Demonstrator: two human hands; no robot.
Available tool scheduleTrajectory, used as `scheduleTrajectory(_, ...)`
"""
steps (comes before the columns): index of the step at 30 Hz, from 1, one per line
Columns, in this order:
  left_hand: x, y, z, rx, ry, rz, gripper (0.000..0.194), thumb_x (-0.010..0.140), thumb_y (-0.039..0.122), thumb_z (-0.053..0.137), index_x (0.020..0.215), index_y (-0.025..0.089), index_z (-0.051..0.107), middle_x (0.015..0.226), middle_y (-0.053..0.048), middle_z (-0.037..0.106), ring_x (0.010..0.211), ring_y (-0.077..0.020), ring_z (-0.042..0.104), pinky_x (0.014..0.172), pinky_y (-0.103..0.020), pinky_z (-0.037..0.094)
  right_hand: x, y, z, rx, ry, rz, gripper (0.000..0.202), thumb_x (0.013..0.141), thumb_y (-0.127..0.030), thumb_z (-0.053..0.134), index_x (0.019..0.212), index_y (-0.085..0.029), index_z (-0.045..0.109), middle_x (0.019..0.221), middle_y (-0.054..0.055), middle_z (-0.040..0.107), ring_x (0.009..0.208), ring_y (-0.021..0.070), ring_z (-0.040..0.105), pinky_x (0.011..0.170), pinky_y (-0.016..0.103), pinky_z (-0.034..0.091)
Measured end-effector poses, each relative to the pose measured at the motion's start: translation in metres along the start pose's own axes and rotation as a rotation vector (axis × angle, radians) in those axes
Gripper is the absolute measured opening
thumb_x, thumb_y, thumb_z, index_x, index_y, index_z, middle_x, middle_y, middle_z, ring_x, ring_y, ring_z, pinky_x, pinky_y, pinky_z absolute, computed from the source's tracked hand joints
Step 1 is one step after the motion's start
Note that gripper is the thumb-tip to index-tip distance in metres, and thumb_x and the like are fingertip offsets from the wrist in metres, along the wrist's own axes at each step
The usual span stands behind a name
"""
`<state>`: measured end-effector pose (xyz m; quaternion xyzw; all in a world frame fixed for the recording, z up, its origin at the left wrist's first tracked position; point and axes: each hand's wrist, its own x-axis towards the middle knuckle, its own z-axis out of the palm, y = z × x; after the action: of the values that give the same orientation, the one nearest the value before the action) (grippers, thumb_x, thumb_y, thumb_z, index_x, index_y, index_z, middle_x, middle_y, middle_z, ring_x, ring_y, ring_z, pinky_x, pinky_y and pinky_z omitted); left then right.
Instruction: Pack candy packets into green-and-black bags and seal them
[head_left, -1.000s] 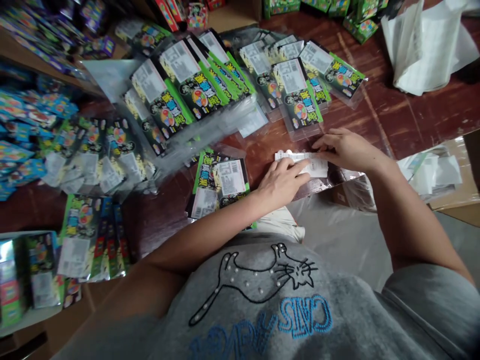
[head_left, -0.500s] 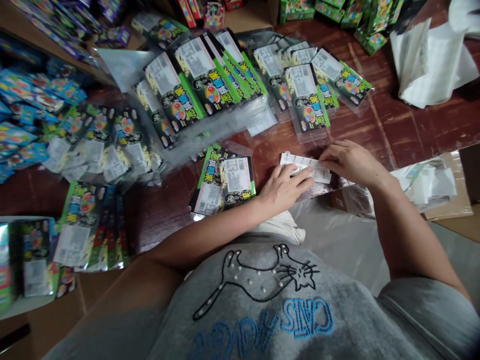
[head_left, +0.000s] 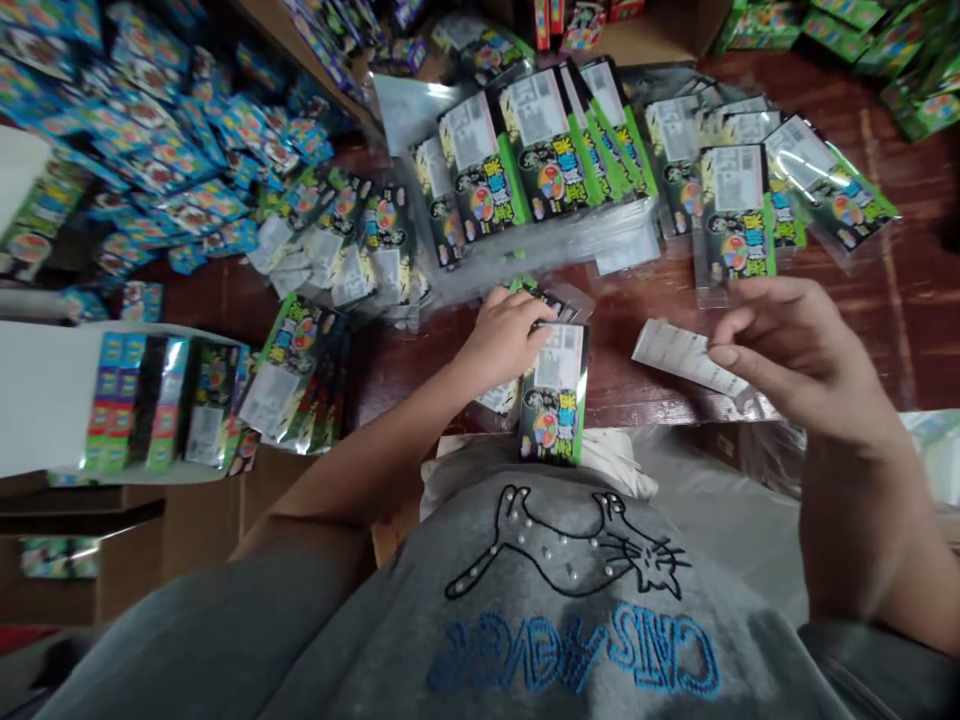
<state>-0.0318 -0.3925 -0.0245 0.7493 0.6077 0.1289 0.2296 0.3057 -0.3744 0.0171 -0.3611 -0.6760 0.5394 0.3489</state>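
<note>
1 black-and-green printed packet (head_left: 555,395) juts over the table's (head_left: 619,385) near edge, long axis running from our left hand (head_left: 499,345), fingers closed on its far end, toward us. 1 white label strip (head_left: 671,352) slants off to its right, reaching our right hand (head_left: 802,365), the farther one, thumb and forefinger nearly together; whether they pinch anything, we cannot tell.

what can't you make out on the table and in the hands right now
- Print on the white strip: too small and blurred, head view.
- Whether the right hand pinches a sticker: blurred, head view.
- The left hand's grip on the front packet: its own fingers hide it, head view.
- Full pile of green boxes: cut off by the head view's edge.
</note>
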Motion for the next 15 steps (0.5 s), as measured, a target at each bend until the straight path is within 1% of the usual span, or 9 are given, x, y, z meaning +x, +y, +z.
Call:
scheduleTrajectory(1, -0.002, -0.008, -0.003, -0.046, -0.041, 0.007, 0.016, 0.099, 0.018, 0.068, 0.109, 0.018, 0.08, 0.114, -0.009, 0.08, 0.118, -0.0291, 0.066, 0.113, -0.049, 0.049, 0.01, -0.002, 0.011, 0.029, -0.036, -0.001, 0.054, 0.093, -0.021, 0.082, 0.14, -0.039, 0.061, 0.091, -0.002, 0.068, 0.074, 0.0144, 0.063, 0.066, 0.03, 0.052)
scheduleTrajectory(2, -0.004, -0.013, -0.005, -0.096, -0.055, 0.021, 0.014, 0.098, 0.017, 0.068, 0.104, 0.019, 0.081, 0.111, -0.008, 0.081, 0.118, -0.028, 0.067, 0.114, -0.048, 0.049, 0.02, -0.004, 0.022, 0.047, -0.073, -0.007, 0.052, 0.095, -0.022, 0.08, 0.14, -0.037, 0.059, 0.091, -0.003, 0.067, 0.077, 0.0138, 0.064, 0.07, 0.029, 0.054)
scheduleTrajectory(5, -0.014, -0.016, -0.008, -0.31, -0.032, 0.045, 0.015, 0.092, 0.015, 0.068, 0.098, 0.021, 0.082, 0.11, -0.005, 0.082, 0.118, -0.0251, 0.072, 0.114, -0.046, 0.05, 0.051, -0.007, 0.05, 0.038, -0.199, -0.011, 0.051, 0.096, -0.028, 0.077, 0.141, -0.033, 0.054, 0.094, -0.002, 0.066, 0.085, 0.0146, 0.065, 0.082, 0.031, 0.057)
scheduleTrajectory(8, -0.021, -0.012, -0.011, -0.581, -0.052, 0.011, 0.021, 0.091, 0.013, 0.064, 0.1, 0.019, 0.082, 0.106, -0.006, 0.083, 0.103, -0.0204, 0.077, 0.099, -0.036, 0.059, 0.076, -0.003, 0.071, -0.016, -0.35, 0.046, 0.065, 0.091, -0.037, 0.081, 0.148, -0.031, 0.051, 0.096, -0.001, 0.068, 0.089, 0.0181, 0.067, 0.081, 0.034, 0.059)
scheduleTrajectory(10, -0.024, -0.009, -0.013, -0.687, -0.042, -0.025, 0.02, 0.09, 0.013, 0.065, 0.1, 0.017, 0.081, 0.102, -0.006, 0.083, 0.094, -0.0183, 0.078, 0.091, -0.032, 0.06, 0.088, 0.002, 0.082, -0.06, -0.421, 0.105, 0.071, 0.087, -0.042, 0.084, 0.149, -0.031, 0.052, 0.095, -0.001, 0.069, 0.087, 0.0198, 0.067, 0.077, 0.035, 0.059)
scheduleTrajectory(11, -0.026, -0.008, -0.013, -0.716, -0.033, -0.037, 0.018, 0.09, 0.013, 0.066, 0.1, 0.017, 0.081, 0.101, -0.006, 0.083, 0.092, -0.0179, 0.078, 0.089, -0.031, 0.06, 0.092, 0.005, 0.087, -0.084, -0.445, 0.127, 0.073, 0.084, -0.044, 0.086, 0.149, -0.031, 0.054, 0.094, -0.001, 0.069, 0.085, 0.0202, 0.067, 0.076, 0.036, 0.059)
scheduleTrajectory(13, -0.028, -0.006, -0.013, -0.764, -0.004, -0.055, 0.014, 0.089, 0.013, 0.069, 0.098, 0.016, 0.079, 0.099, -0.006, 0.083, 0.09, -0.0172, 0.078, 0.086, -0.03, 0.06, 0.096, 0.007, 0.094, -0.138, -0.453, 0.145, 0.075, 0.081, -0.046, 0.088, 0.148, -0.032, 0.057, 0.092, 0.0, 0.07, 0.083, 0.0212, 0.067, 0.077, 0.037, 0.059)
scheduleTrajectory(15, -0.029, -0.005, -0.011, -0.82, 0.022, -0.064, 0.012, 0.087, 0.011, 0.071, 0.097, 0.016, 0.075, 0.098, -0.006, 0.081, 0.088, -0.0161, 0.077, 0.085, -0.03, 0.061, 0.094, 0.006, 0.1, -0.231, -0.398, 0.099, 0.08, 0.079, -0.048, 0.089, 0.15, -0.032, 0.057, 0.095, 0.001, 0.071, 0.087, 0.0238, 0.069, 0.084, 0.042, 0.061)
